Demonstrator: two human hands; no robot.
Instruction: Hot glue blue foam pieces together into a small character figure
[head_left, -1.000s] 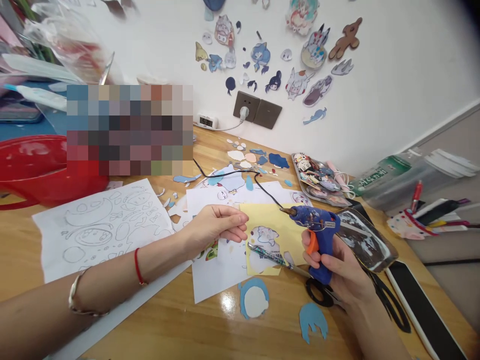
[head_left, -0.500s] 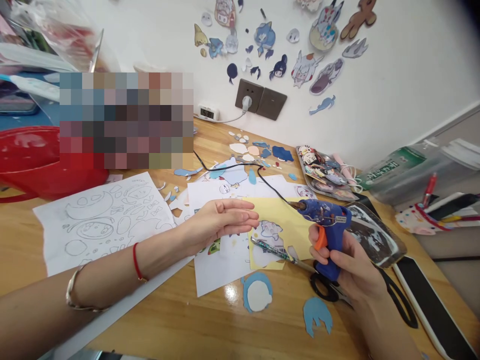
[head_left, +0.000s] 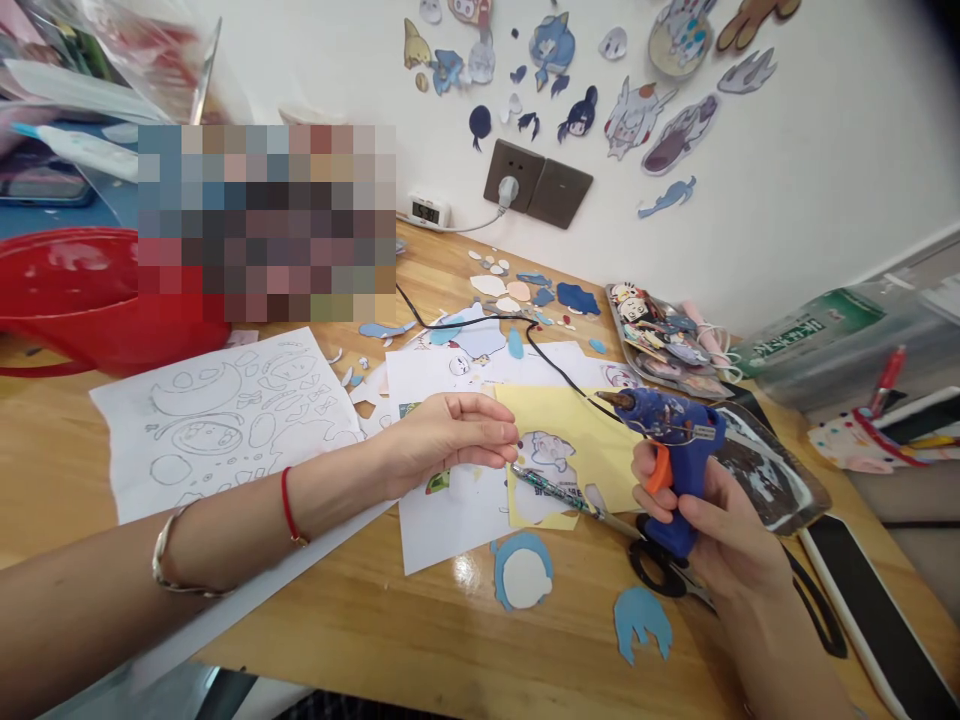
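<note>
My right hand (head_left: 731, 520) is wrapped round the handle of a blue hot glue gun (head_left: 679, 425), with fingers at its orange trigger. The nozzle points left, toward my left hand (head_left: 457, 440), which is held in the air above the papers. Its fingers are stretched out and slightly bent, with nothing visible in them. Below the hands lie a blue paper cutout with a white oval on it (head_left: 525, 572) and a jagged light-blue cutout (head_left: 643, 622). A pen (head_left: 559, 490) rests on a yellow sheet (head_left: 615, 455). Black-handled scissors (head_left: 656, 568) lie partly under my right hand.
At left are a sheet of pencilled shapes (head_left: 247, 425) and a red container (head_left: 90, 300). Small cutouts (head_left: 577, 297) lie at the back, crossed by the black cord (head_left: 480, 320). On the right are a tray of cutouts (head_left: 660, 340), a phone-like white-edged device (head_left: 874, 610) and a pen holder (head_left: 862, 440).
The view has shifted, so the scene sits a little further right. My left fingers have bent slightly from a straighter pose. My right hand still holds the glue gun.
</note>
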